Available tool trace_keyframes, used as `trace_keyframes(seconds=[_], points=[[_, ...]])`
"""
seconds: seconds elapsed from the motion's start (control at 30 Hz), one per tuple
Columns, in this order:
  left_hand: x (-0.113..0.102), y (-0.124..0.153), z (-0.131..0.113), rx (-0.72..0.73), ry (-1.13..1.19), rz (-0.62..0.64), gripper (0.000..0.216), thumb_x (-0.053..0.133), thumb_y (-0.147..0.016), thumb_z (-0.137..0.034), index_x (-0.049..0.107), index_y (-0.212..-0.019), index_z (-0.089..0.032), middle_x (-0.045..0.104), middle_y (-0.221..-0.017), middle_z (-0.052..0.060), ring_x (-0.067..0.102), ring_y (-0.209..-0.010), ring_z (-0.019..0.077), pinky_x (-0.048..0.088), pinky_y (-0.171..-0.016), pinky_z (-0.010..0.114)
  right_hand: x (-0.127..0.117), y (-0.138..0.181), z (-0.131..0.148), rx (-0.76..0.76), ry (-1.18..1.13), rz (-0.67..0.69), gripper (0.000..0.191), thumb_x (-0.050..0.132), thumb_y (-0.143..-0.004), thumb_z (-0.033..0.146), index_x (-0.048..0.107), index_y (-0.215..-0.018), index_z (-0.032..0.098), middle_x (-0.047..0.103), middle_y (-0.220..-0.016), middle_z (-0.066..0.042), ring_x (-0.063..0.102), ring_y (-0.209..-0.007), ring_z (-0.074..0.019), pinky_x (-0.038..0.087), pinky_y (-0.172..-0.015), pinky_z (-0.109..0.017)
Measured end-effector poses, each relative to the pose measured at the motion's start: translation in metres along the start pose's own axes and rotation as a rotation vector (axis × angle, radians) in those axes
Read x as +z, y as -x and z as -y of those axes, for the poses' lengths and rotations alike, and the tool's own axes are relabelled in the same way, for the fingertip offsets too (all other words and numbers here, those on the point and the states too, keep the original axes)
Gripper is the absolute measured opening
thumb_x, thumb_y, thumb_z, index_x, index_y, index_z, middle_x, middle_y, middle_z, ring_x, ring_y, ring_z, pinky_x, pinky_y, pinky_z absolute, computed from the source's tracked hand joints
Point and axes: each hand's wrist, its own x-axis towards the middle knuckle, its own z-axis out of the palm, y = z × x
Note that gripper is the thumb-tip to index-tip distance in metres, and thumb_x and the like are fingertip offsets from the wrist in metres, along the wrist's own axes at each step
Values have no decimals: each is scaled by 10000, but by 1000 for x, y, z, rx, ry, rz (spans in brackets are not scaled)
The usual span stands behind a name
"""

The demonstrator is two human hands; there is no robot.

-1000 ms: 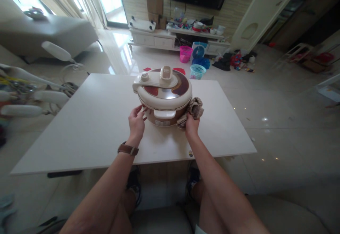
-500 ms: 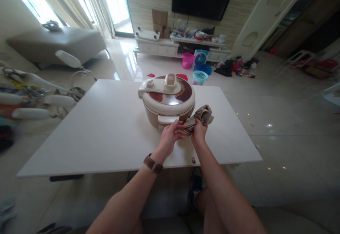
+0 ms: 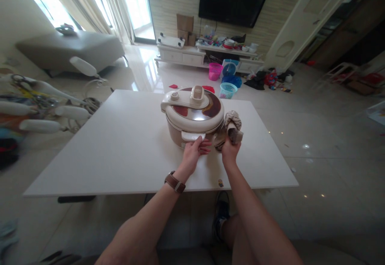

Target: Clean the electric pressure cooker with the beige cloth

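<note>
A cream and brown electric pressure cooker point(image 3: 194, 114) with its lid on stands on a white table point(image 3: 120, 144). My left hand point(image 3: 194, 154), a brown watch on its wrist, rests against the cooker's front just under its white handle, fingers curled on the base. My right hand point(image 3: 230, 150) grips a crumpled brown patterned cloth point(image 3: 231, 126) held against the cooker's right side.
A TV cabinet point(image 3: 207, 54) piled with clutter stands at the far wall under a black TV. Pink and blue baskets point(image 3: 224, 82) sit on the tiled floor behind the table. A grey sofa point(image 3: 69, 50) is at the far left, a white rack point(image 3: 42, 108) beside the table.
My left hand moved from the cooker's left side across to its front below the handle. My right hand with the cloth stayed by the cooker's right side, the cloth bunched higher.
</note>
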Motion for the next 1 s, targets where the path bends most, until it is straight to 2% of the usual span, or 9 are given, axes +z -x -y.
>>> trace_keyframes(seconds=[0.07,0.17,0.27,0.43,0.57,0.63,0.8,0.9,1.0], points=[[-9,1,-1,23,-16,-23,472,783,-818,-578,771,-834,-107,805,-836,181,704,-614,183,555,-602,300,2,-8,-4,124,-14,-126,324,715,-757,339,744,-1027,161,787,-1034,-87,733,-1083,-270,616,-989,-414],[-30,4,-4,80,-56,-85,443,748,-797,-563,746,-737,-125,749,-664,140,663,-539,188,520,-555,306,1,-17,-10,228,-18,-203,330,711,-723,299,749,-1018,157,795,-1021,-90,749,-1063,-281,641,-960,-431],[-55,4,-11,190,-96,-169,396,675,-805,-505,697,-622,-155,645,-504,82,586,-446,164,461,-495,285,-3,-21,-14,232,-11,-220,364,738,-697,302,753,-1027,149,801,-1026,-91,759,-1062,-284,643,-972,-434],[-94,-6,-34,314,-46,-343,330,577,-752,-360,525,-457,-222,513,-390,25,472,-350,126,401,-433,260,-4,-21,-20,223,-40,-200,402,751,-693,339,746,-1038,133,793,-1005,-102,773,-1039,-287,660,-928,-430],[-122,-21,-60,410,59,-461,324,543,-725,-317,399,-440,-256,357,-321,-37,392,-316,106,383,-425,241,0,-18,-18,257,-86,-191,383,741,-693,313,746,-1029,130,790,-971,-90,785,-995,-280,673,-892,-420],[-132,-28,-68,453,48,-517,305,543,-713,-329,390,-458,-261,341,-322,-52,360,-303,103,357,-406,242,2,-17,-14,282,-111,-200,374,738,-688,295,747,-1024,131,791,-962,-85,784,-1000,-280,678,-888,-410],[-139,-37,-69,534,-64,-611,272,561,-701,-416,468,-505,-251,435,-371,-28,424,-337,121,360,-404,253,-1,-17,-5,316,-177,-145,375,751,-656,260,752,-1010,139,797,-932,-69,784,-986,-284,685,-885,-409],[-136,-37,-65,514,-82,-641,291,542,-721,-467,481,-533,-253,457,-396,-22,448,-358,131,366,-415,257,-8,-17,-4,298,-181,-97,357,757,-657,247,757,-997,137,800,-940,-75,787,-991,-287,689,-881,-410],[-133,-35,-63,488,-99,-638,321,537,-740,-499,469,-538,-260,456,-405,-22,470,-381,138,382,-441,263,-14,-16,-3,336,-239,-118,353,777,-641,225,761,-986,147,807,-969,-65,791,-968,-268,692,-881,-396]])
